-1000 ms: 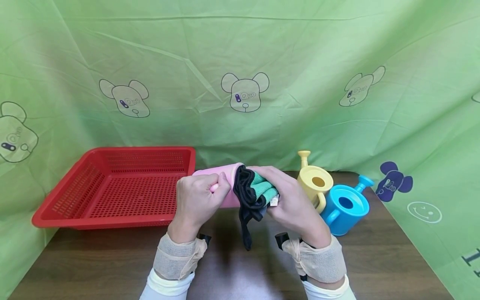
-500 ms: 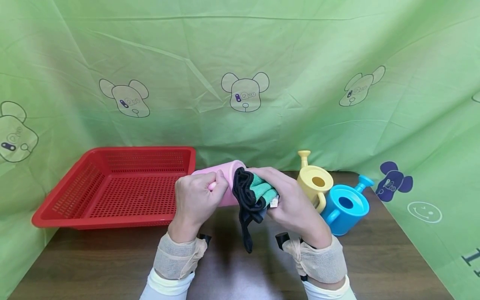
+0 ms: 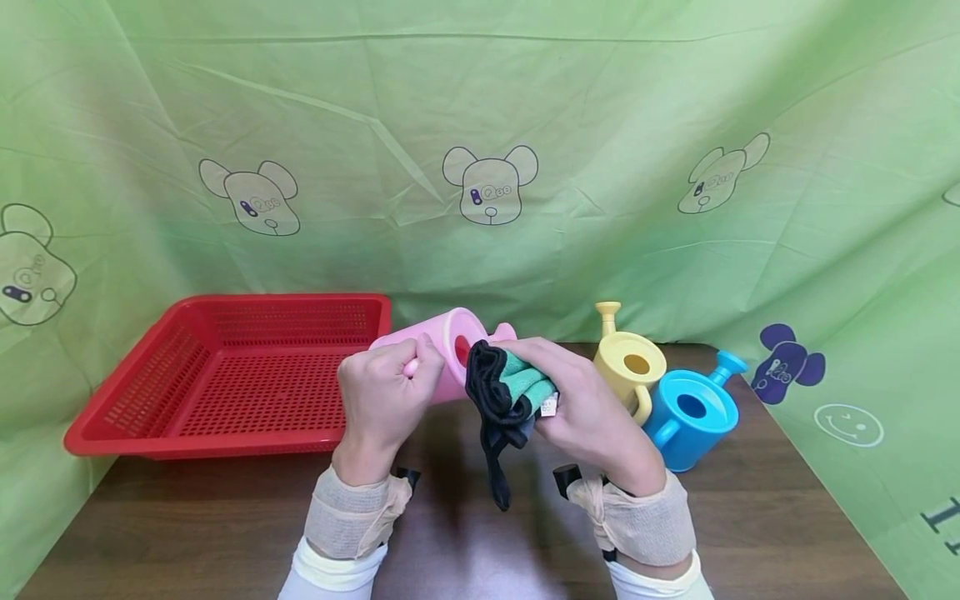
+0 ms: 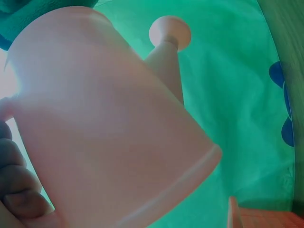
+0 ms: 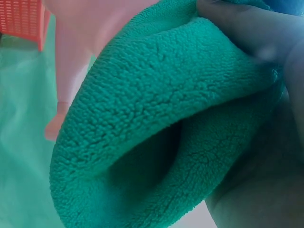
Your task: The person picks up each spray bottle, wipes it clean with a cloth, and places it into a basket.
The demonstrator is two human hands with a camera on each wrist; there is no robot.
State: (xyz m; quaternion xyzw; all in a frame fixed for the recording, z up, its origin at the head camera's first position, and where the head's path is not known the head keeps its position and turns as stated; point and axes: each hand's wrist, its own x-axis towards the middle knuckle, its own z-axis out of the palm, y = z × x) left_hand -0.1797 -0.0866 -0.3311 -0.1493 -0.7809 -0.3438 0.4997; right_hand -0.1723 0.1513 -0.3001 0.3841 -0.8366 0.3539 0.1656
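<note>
One fist, your left hand (image 3: 384,404), grips the pink watering can (image 4: 104,118) by its handle (image 3: 411,367), apparently tilting it so the top faces your curved right hand (image 3: 588,404), which holds the bunched cloth (image 3: 522,380).

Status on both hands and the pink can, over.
Left hand gripping pink can, can tilted. Right hand holding bunched cloth close by the can's top. Yellow can and blue can off right, apparently not in the way.
</note>
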